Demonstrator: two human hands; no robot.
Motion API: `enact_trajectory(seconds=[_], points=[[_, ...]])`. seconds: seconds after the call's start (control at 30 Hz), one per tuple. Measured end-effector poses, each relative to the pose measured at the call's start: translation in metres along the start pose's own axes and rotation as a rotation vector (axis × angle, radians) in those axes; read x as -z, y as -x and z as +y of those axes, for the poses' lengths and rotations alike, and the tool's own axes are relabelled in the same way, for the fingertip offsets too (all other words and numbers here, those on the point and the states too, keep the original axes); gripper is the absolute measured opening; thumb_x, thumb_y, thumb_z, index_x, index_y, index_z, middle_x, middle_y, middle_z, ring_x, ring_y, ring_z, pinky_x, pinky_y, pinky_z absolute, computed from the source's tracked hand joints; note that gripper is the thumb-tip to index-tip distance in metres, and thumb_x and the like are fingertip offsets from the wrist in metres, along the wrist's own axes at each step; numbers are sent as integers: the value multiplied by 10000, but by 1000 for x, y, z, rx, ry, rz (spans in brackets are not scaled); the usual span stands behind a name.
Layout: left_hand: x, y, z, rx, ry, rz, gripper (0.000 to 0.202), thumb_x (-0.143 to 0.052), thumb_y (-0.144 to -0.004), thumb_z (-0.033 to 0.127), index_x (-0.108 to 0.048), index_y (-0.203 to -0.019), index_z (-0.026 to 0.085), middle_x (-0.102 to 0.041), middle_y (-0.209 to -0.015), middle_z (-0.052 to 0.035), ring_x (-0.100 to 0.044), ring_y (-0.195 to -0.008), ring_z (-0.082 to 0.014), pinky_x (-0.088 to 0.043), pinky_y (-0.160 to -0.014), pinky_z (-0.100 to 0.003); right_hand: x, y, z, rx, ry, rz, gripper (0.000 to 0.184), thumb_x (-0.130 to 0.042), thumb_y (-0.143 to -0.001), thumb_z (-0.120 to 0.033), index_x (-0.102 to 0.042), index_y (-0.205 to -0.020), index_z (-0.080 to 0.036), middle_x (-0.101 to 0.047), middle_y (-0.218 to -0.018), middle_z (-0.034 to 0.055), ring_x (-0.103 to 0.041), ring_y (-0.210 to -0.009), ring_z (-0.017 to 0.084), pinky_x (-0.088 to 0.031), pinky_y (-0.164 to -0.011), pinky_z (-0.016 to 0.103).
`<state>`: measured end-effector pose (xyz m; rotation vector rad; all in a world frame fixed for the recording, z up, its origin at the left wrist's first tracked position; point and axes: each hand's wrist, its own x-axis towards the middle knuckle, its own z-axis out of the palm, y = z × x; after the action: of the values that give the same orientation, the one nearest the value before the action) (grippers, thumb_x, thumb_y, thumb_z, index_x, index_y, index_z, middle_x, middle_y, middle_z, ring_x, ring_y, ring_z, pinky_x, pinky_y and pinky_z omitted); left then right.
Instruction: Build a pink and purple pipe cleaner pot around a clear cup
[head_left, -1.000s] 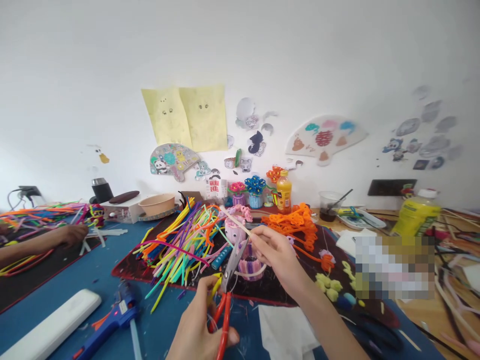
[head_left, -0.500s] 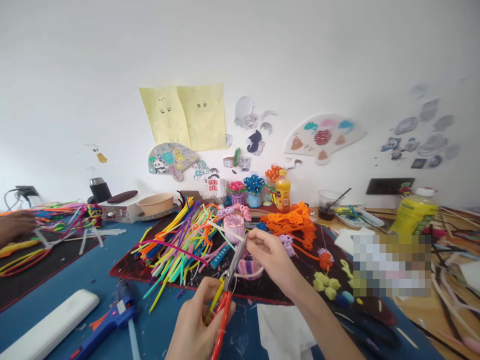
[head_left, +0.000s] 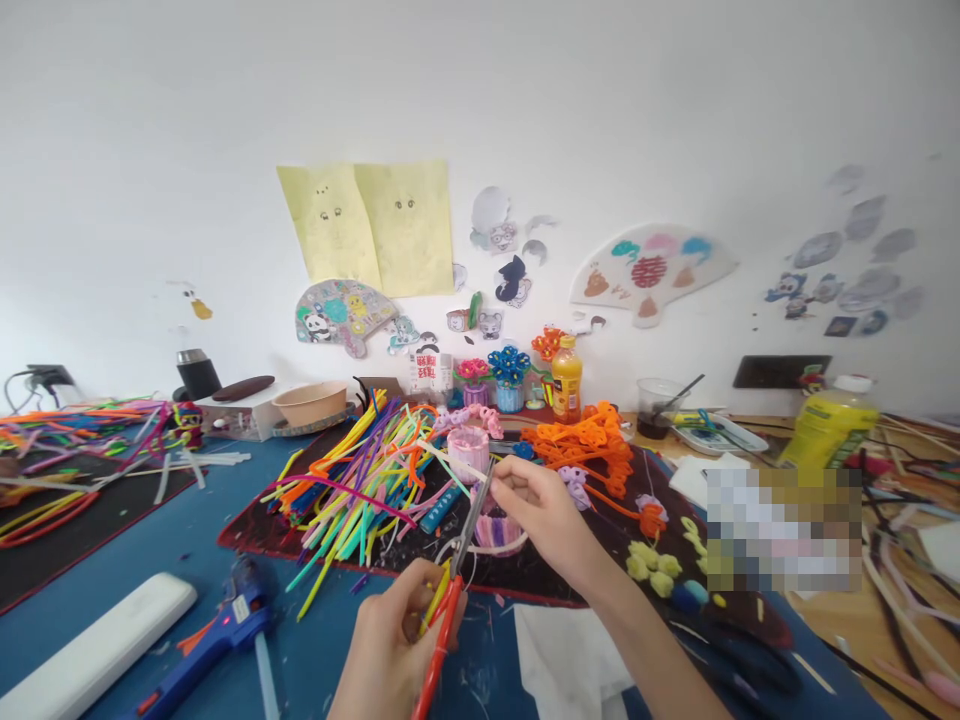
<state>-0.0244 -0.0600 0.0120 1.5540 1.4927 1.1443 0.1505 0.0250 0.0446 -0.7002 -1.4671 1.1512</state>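
Observation:
In the lower middle of the head view, my left hand (head_left: 397, 635) is closed round the handles of a pair of scissors (head_left: 444, 635), red with a yellow part showing between the fingers. The metal blades point up and away, their tips by the fingers of my right hand (head_left: 544, 505). Those fingers pinch the end of a pale pipe cleaner (head_left: 457, 460) at the blade tips. Behind the blades stands a pink pot wrapped in pipe cleaners (head_left: 469, 452). A purple and pink striped piece (head_left: 499, 534) lies below it, partly hidden by the blades.
Loose coloured pipe cleaners (head_left: 352, 480) are heaped to the left. A blue glue gun (head_left: 225, 635) and a white case (head_left: 105, 645) lie at front left. Orange pipe-cleaner pieces (head_left: 585, 450) and a juice bottle (head_left: 567, 382) sit behind right; a white tissue (head_left: 566, 655) is at front.
Another person's hand at the far left has gone out of view. My left hand and the scissors handles have shifted slightly; my right hand stays nearly in place.

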Motion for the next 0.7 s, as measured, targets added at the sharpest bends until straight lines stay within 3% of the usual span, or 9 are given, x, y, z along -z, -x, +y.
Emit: enact_trajectory(seconds=[0.27, 0.57, 0.7], points=[[0, 0, -2, 48, -70, -33, 553, -543, -822, 714, -643, -667, 192, -511, -461, 31, -372, -334, -84, -221, -323, -205, 0, 0, 0, -8, 57, 21, 239, -652, -848, -399, -595, -719, -206, -564, -648, -27, -518, -612, 135, -410, -579, 243], [3, -2, -8, 67, -124, -95, 551, -563, -807, 717, -556, -606, 205, -523, -428, 22, -489, -338, -108, -302, -327, -181, -6, 1, -2, -3, 125, 17, 249, -591, -862, -412, -542, -721, -212, -543, -655, -23, -523, -629, 147, -416, -593, 253], [2, 0, -10, 92, -157, -63, 572, -548, -793, 746, -560, -622, 201, -540, -419, 18, -510, -342, -109, -309, -331, -171, -12, 1, 0, -2, 164, 21, 246, -559, -867, -420, -536, -739, -211, -513, -646, -29, -475, -594, 138, -376, -561, 250]])
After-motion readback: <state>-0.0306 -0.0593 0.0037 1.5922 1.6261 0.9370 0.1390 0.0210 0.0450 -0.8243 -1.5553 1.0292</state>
